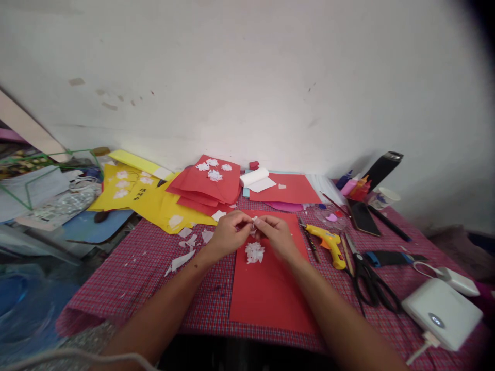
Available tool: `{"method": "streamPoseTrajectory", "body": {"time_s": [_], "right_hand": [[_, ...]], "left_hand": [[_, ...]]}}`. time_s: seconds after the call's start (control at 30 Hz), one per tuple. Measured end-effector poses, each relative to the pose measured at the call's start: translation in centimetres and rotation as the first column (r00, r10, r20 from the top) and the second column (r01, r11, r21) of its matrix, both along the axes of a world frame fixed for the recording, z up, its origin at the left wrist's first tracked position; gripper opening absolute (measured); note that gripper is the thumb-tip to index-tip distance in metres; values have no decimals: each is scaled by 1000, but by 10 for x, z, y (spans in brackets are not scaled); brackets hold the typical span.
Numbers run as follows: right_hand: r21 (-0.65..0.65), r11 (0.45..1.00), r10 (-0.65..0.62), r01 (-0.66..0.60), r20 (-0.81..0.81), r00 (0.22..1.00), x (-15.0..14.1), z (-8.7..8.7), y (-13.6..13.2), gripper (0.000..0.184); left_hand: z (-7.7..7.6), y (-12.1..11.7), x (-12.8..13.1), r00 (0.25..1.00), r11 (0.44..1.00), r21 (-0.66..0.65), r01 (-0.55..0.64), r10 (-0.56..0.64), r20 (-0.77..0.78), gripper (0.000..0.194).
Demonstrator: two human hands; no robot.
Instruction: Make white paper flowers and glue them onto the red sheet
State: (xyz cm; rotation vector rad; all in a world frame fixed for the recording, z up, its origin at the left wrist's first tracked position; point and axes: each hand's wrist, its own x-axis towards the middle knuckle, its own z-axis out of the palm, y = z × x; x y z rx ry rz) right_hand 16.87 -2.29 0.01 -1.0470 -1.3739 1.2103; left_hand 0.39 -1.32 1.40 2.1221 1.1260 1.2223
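My left hand (233, 228) and my right hand (275, 231) meet over the upper part of a red paper sheet (270, 299). Both are closed, fingertips pinching a small piece of white paper (254, 220) between them. Just below the fingers, a ruffled white paper flower (254, 252) lies on the sheet. Torn white paper scraps (181, 262) are scattered on the checked cloth beside my left forearm. To the right of the sheet lies a yellow glue gun (328, 242), with a thin dark brush or pen (312, 246) between it and the sheet.
Behind, a red paper stack (211, 183) carries several white flowers, beside a white paper roll (254, 176). Yellow sheets (154, 208) lie left. On the right are black scissors (373, 283), a utility knife (390, 258), a phone (363, 216), a black flask (383, 170) and a white power bank (443, 312).
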Motion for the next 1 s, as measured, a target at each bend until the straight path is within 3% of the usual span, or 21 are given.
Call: {"method": "streamPoseTrajectory", "body": {"time_s": [0.53, 0.77, 1.0], "right_hand": [[-5, 998, -67, 68, 111, 992, -2, -2, 3, 26], [4, 998, -68, 68, 116, 991, -2, 2, 1, 26], [17, 997, -77, 76, 130, 988, -2, 2, 1, 24]], "left_hand": [[0, 0, 0, 999, 999, -24, 23, -22, 23, 13], [-2, 1, -1, 989, 981, -169, 98, -77, 126, 17], [-3, 3, -2, 995, 989, -143, 44, -31, 96, 17]]}}
